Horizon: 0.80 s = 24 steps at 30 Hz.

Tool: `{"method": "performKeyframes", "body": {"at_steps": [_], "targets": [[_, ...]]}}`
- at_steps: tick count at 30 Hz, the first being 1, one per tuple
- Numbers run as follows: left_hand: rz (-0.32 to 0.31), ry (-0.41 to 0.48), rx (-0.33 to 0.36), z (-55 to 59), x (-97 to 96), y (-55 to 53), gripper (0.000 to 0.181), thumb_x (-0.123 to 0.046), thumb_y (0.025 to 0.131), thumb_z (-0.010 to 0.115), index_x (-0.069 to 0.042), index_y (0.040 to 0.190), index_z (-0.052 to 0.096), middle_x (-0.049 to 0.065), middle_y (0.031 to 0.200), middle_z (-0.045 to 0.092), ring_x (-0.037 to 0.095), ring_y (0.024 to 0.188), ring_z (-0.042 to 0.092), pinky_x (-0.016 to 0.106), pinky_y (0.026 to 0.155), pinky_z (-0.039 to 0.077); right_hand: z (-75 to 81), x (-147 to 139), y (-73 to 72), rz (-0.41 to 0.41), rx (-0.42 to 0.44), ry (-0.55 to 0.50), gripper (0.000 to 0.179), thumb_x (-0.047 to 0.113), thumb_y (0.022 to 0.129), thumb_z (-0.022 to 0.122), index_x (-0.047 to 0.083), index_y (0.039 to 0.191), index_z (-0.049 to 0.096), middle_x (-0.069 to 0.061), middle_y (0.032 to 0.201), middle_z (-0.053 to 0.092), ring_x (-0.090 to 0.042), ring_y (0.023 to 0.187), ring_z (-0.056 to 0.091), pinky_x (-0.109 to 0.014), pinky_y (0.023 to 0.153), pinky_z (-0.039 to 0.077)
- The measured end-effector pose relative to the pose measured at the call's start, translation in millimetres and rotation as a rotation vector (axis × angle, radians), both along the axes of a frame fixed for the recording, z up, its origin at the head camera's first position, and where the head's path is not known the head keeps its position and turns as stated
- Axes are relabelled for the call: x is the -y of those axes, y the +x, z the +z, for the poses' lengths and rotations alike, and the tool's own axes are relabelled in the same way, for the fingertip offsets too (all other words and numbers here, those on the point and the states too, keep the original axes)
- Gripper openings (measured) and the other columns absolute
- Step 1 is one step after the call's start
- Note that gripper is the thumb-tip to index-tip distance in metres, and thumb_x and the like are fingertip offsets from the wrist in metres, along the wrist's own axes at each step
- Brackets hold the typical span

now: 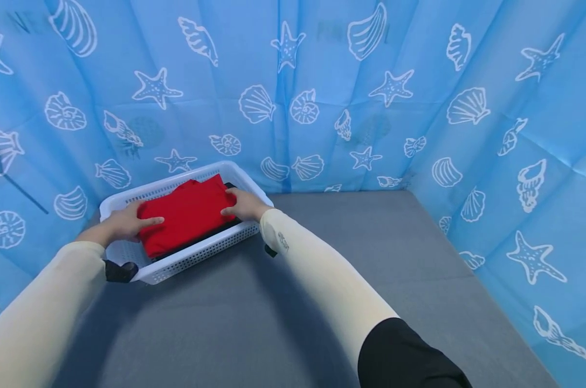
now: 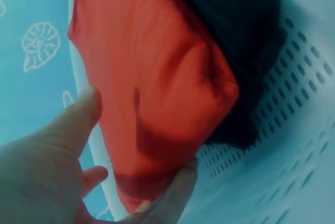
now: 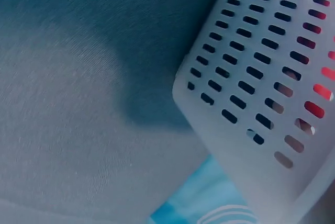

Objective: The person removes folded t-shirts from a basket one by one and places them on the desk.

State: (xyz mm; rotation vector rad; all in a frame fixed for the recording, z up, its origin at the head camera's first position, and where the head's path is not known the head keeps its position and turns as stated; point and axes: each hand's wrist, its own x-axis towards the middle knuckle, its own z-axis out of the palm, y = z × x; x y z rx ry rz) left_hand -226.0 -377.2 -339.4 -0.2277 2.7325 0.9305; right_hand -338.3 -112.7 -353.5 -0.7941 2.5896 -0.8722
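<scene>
Red cloth, folded into a rough oblong, lies inside the white perforated basket, on top of a dark cloth that shows along its near edge and at its right end. Its long axis runs from left to right across the head view, climbing slightly toward the right, close to parallel with the basket's long sides; one short end faces the left hand, the other the right hand. A small peak of fabric stands along its far edge.

The left hand's grip is partly spread around the left end, thumb laid over the red face and fingers at the edge; the left wrist view shows the cloth narrowing and creasing there. The right hand's grip is bent about the opposite end, thumb on the red, with the other fingers partly hidden. The right wrist view catches only the basket's outer wall, red showing through its slots.

The basket stands on the grey bench, slanted like the cloth, near a blue curtain printed with white shells and starfish. Pale sleeves cover both forearms.
</scene>
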Motion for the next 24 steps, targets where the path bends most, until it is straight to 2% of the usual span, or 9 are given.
{"method": "performKeyframes", "body": {"at_steps": [4, 7, 9, 14, 19, 24], "targets": [[0.0, 0.099, 0.051, -2.9, -0.8, -1.1, 0.099, -0.031, 0.081, 0.066, 0.01, 0.137, -0.004, 0.035, 0.123, 0.02, 0.051, 0.111, 0.024, 0.042, 0.07, 0.051, -1.2, 4.1, -2.3, -0.083, 0.145, -0.11, 0.07, 0.024, 0.078, 0.07, 0.017, 0.138, 0.034, -0.004, 0.123, 0.047, -0.016, 0.092, 0.052, -0.024, 0.063, 0.051], [-0.002, 0.16, 0.073, -4.4, -1.8, -2.3, 0.1, -0.03, 0.081, 0.066, 0.008, 0.138, -0.007, 0.034, 0.125, 0.018, 0.05, 0.113, 0.023, 0.042, 0.07, 0.051, -1.6, 6.8, -3.0, -0.122, 0.2, -0.156, 0.073, 0.021, 0.076, 0.073, 0.016, 0.138, 0.034, -0.004, 0.116, 0.049, -0.018, 0.091, 0.052, -0.025, 0.058, 0.052], [0.0, 0.189, 0.089, -5.3, -1.8, -2.6, 0.101, -0.03, 0.082, 0.066, 0.007, 0.138, -0.01, 0.034, 0.125, 0.017, 0.05, 0.113, 0.023, 0.042, 0.071, 0.051, -1.7, 8.6, -2.8, -0.129, 0.209, -0.165, 0.074, 0.021, 0.075, 0.074, 0.016, 0.138, 0.034, -0.004, 0.114, 0.05, -0.018, 0.093, 0.051, -0.025, 0.057, 0.052], [-0.003, 0.193, 0.116, -6.9, -4.8, -7.2, 0.103, -0.031, 0.081, 0.066, 0.005, 0.138, -0.012, 0.033, 0.126, 0.016, 0.048, 0.112, 0.025, 0.041, 0.072, 0.051, -2.8, 8.8, -5.7, -0.141, 0.204, -0.16, 0.077, 0.021, 0.073, 0.075, 0.017, 0.138, 0.034, -0.002, 0.115, 0.049, -0.017, 0.096, 0.05, -0.025, 0.057, 0.052], [-0.005, 0.161, 0.097, -8.0, -5.7, -7.4, 0.105, -0.031, 0.079, 0.069, 0.004, 0.139, -0.01, 0.034, 0.126, 0.017, 0.048, 0.11, 0.028, 0.04, 0.07, 0.052, -4.5, 10.8, -8.1, -0.122, 0.213, -0.16, 0.079, 0.025, 0.074, 0.074, 0.019, 0.14, 0.031, -0.001, 0.122, 0.046, -0.016, 0.101, 0.047, -0.026, 0.062, 0.051], [-0.009, 0.176, 0.078, -11.1, -3.8, -4.7, 0.105, -0.03, 0.078, 0.07, 0.005, 0.139, -0.008, 0.034, 0.125, 0.019, 0.048, 0.108, 0.033, 0.04, 0.068, 0.052, -8.6, 16.4, -10.7, -0.101, 0.218, -0.092, 0.083, 0.03, 0.074, 0.073, 0.024, 0.143, 0.025, -0.002, 0.128, 0.042, -0.016, 0.102, 0.044, -0.023, 0.063, 0.05]]}}
